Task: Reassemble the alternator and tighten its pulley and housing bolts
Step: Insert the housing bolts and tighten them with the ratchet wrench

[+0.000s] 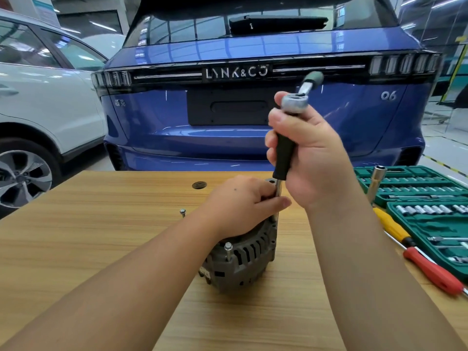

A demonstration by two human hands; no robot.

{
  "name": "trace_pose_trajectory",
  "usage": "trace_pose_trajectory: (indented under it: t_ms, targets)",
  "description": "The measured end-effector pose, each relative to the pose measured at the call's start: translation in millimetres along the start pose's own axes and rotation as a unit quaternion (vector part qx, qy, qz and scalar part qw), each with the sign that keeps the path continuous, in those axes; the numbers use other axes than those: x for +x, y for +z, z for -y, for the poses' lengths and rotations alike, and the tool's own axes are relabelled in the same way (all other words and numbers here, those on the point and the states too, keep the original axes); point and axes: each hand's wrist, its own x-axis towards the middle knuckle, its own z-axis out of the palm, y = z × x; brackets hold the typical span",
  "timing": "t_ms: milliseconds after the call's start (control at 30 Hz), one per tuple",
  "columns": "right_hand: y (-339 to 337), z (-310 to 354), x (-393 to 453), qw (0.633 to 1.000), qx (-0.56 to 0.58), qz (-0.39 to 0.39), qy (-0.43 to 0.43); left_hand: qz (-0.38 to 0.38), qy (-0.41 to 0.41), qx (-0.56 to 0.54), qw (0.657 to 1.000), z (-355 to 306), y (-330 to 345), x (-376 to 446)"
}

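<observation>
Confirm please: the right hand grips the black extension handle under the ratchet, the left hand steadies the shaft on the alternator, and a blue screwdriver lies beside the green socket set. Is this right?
One detail is wrong. In the head view the screwdriver beside the green socket set is red, not blue. The rest holds: the right hand grips the black extension handle under the ratchet, and the left hand steadies the shaft on the alternator.

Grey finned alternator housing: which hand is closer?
Left. The left hand rests on top of the grey finned alternator housing; the right hand grips the black driver handle above it.
</observation>
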Motion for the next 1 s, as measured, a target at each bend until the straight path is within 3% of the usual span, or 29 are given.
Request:
trace_pose_trajectory:
  t_ms: [100,233,533,700,833,900,1000]
  targets:
    - [1,-8,0,0.998,-0.005,0.032,-0.059,-0.008,-0.011,-0.006,1.000,1,0,-1]
    - [4,-16,-1,0.985,-0.092,0.037,-0.140,-0.004,-0.015,0.004,1.000,-1,0,0]
    - [-7,-13,2,0.985,0.034,0.158,-0.056,-0.019,-0.024,-0.014,0.999,4,3,1]
    - [9,-7,9,0.998,0.003,0.063,0.006,-0.022,-0.021,0.005,1.000,2,3,1]
    - [12,-7,-2,0.991,-0.093,-0.060,-0.078,-0.001,0.000,0.015,1.000,-4,0,-1]
    - [13,-5,-3,0.983,-0.119,-0.113,-0.079,0.004,0.003,0.006,1.000,-6,-1,-3]
    - [7,2,-2,0.995,-0.060,-0.077,-0.023,0.011,-0.002,0.006,1.000,-4,-1,-1]
